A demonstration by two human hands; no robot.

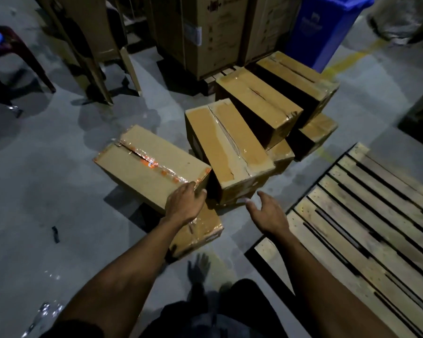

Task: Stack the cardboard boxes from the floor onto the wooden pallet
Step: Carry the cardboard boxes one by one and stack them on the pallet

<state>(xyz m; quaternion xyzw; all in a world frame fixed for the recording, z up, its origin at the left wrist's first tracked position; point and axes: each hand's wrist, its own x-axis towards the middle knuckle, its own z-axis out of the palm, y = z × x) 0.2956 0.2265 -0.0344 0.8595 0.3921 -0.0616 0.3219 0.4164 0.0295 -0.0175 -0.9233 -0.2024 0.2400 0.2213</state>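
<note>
Several taped cardboard boxes lie in a loose pile on the grey floor. The nearest one, a box with orange-printed tape [152,164], rests partly on a lower box [200,232]. My left hand [185,204] rests on its near right corner, fingers bent over the edge. Beside it stands a box with brown tape [230,152]. My right hand [266,212] hovers open just in front of that box's near end, touching nothing. The wooden pallet [366,230] lies bare on the floor at the right.
Two more boxes [257,101] [298,76] are piled behind, with smaller ones under them. Tall cartons [205,32] stand at the back on another pallet, next to a blue bin [322,28]. Leaning cardboard sheets [83,40] and a stool [17,50] are at the left.
</note>
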